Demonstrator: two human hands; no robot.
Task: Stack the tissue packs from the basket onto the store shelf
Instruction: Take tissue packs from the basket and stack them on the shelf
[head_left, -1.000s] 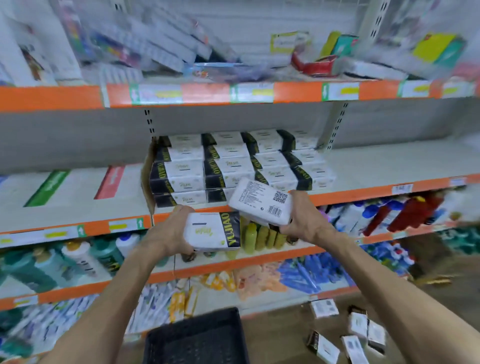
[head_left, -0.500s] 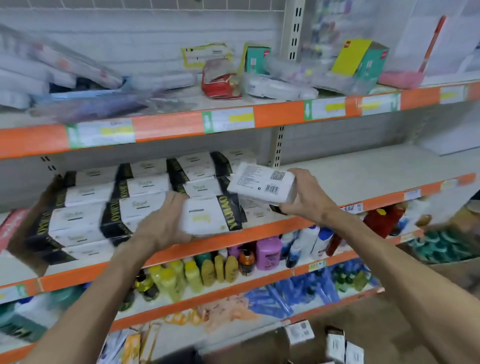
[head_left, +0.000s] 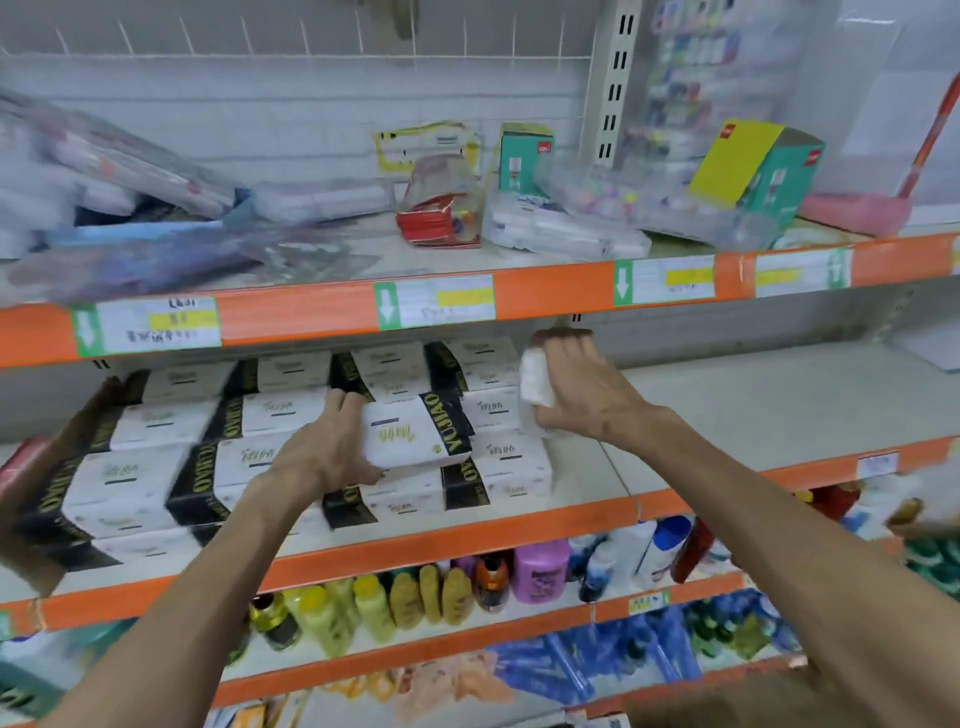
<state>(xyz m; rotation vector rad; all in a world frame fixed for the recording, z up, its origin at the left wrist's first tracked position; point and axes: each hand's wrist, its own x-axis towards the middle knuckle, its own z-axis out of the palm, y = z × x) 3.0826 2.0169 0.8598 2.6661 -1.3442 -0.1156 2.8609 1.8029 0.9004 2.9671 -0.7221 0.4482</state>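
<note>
while both hands are up at the middle shelf (head_left: 737, 410), the placing step looks to be the one in hand: the left hand (head_left: 319, 449) grips a tissue pack (head_left: 415, 434) by its left end, fingers curled over the top edge and thumb under it, holding it just in front of the stacked packs (head_left: 156, 470) that fill the left part of the shelf. the right hand (head_left: 584, 387) is clamped round a second pack (head_left: 534, 382), fingers wrapped over it so only its white end shows, at the right edge of the stack and level with its upper rows. the basket is out of view. each pack likely wants a free slot: the right one probably on top of the end column or beside it on the bare board, laid flat and square with its neighbours; the left one pushed back level with its row before the fingers let go. a crooked pack could tip a soft column forward
</note>
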